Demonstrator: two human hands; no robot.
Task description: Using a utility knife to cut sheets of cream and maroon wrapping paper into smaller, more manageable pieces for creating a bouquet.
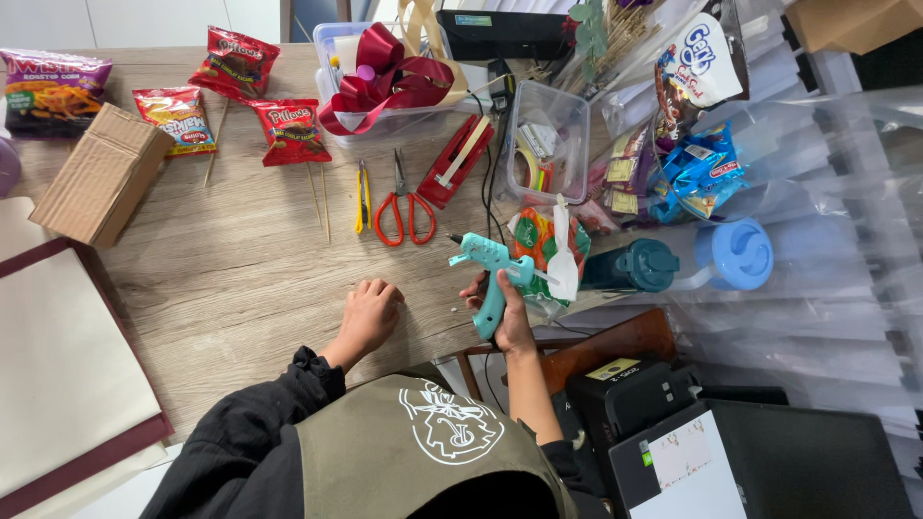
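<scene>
At the table's (pixel 240 279) near edge, right of centre, the right hand (pixel 510 322) is gripping a teal glue gun (pixel 488 274) by its handle, fingers wrapped tight around it, nozzle pointing left over the wood. Left hand (pixel 368 315) is resting on the tabletop beside it, fingers curled under into a loose fist, holding nothing.

Just behind the gun, red scissors (pixel 404 207) and a yellow cutter (pixel 362 197) are lying side by side. A red tape dispenser (pixel 457 161) is sitting at a slant to their right, next to a clear tub (pixel 546 142) of small supplies. A dark red ribbon (pixel 385 79) is spilling out of a second clear box (pixel 336 43) farther back.

Toward the far left, red snack bags (pixel 288 130) are lying with thin wooden sticks (pixel 319 197) near them; a cardboard box (pixel 101 175) is sitting close by, a cream sheet (pixel 62 375) below it.

To the right, more snack packets (pixel 697 168), a dark teal bottle (pixel 635 267) and a blue lid (pixel 738 255) are crowding together. Dark printer (pixel 731 452) sitting at lower right.
</scene>
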